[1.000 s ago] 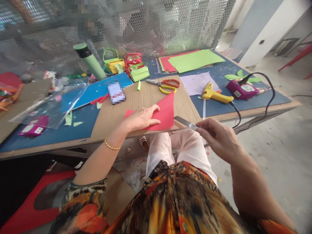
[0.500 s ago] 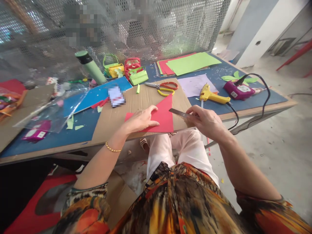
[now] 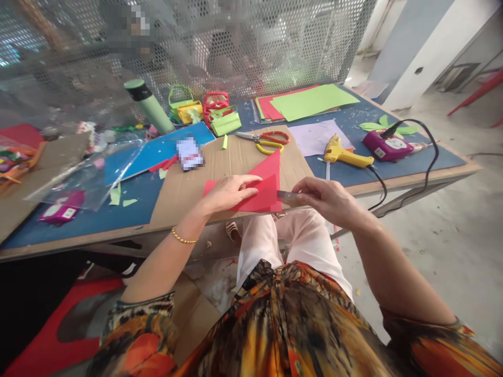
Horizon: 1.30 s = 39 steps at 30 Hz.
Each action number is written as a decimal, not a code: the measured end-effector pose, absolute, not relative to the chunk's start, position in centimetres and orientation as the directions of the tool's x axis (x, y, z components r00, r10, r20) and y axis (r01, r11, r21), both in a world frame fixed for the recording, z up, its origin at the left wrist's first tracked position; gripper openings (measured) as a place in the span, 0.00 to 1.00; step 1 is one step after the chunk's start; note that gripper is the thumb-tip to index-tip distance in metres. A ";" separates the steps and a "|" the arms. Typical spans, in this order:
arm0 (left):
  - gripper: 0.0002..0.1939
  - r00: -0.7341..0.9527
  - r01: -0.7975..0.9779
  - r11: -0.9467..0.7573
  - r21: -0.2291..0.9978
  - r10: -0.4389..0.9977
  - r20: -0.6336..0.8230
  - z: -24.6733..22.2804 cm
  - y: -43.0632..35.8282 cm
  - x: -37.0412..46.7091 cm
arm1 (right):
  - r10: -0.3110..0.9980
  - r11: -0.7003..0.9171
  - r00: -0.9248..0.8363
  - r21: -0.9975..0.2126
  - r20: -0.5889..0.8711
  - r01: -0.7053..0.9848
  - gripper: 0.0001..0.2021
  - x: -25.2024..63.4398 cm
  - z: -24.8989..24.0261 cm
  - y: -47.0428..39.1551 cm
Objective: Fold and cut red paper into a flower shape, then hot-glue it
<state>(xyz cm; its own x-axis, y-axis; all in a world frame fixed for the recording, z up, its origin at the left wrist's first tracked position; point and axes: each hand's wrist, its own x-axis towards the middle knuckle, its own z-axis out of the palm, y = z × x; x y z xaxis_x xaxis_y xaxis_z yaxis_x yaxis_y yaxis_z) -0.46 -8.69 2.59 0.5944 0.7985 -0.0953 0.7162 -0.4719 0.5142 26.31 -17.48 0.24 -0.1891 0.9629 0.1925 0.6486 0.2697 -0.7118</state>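
A red sheet of paper with a pointed top lies on the brown cardboard near the table's front edge. My left hand rests flat on its left part, fingers stretched toward the right. My right hand pinches a thin metal blade by its right end. The blade meets the paper's right edge, and its tip is hidden beneath a red flap. Just beyond the paper's point lie scissors with orange and yellow handles.
A yellow glue gun lies to the right, its cord running past a purple power box. Coloured sheets, small paper bags and a green bottle stand farther back. A phone and plastic bag are leftward.
The blade, which lay visible over the red paper, now has its tip under a lifted flap. My right hand has lowered slightly, and my left fingers have drawn closer together.
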 end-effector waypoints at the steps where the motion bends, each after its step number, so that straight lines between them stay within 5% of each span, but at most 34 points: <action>1: 0.20 0.575 0.717 -0.457 0.527 0.814 -0.077 2.5 -8.7 -0.4 | 0.962 0.272 -0.191 -0.702 0.194 0.658 0.06 26.0 0.1 -17.7; 8: 0.14 0.433 0.645 -0.344 0.682 0.900 0.044 1.1 -9.0 -0.8 | 0.947 0.321 -0.244 -0.652 0.208 0.687 0.12 24.1 -1.1 -19.8; 12: 0.10 0.351 0.465 -0.329 0.822 0.921 0.171 -0.3 -8.9 -1.8 | 0.936 0.338 -0.289 -0.735 0.200 0.588 0.13 22.6 -1.5 -21.1; 16: 0.09 0.281 0.319 -0.333 0.887 0.927 0.247 -1.4 -8.9 -2.5 | 0.991 0.134 -0.074 -0.874 0.113 0.468 0.14 21.5 -2.7 -22.2; 21: 0.08 0.294 0.262 -0.298 0.918 0.931 0.218 -1.8 -9.0 -2.8 | 0.997 -0.057 0.053 -0.991 -0.051 0.117 0.25 20.2 -4.9 -23.2; 27: 0.07 0.304 0.229 -0.270 0.935 0.933 0.194 -1.9 -9.0 -3.0 | 0.987 -0.145 0.007 -0.923 -0.158 -0.357 0.31 17.4 -5.0 -23.5; 39: 0.11 0.336 0.337 -0.343 0.877 0.914 0.229 -2.4 -8.8 -3.5 | 0.942 0.026 0.330 -0.961 -0.069 -0.275 0.22 19.5 -5.3 -23.2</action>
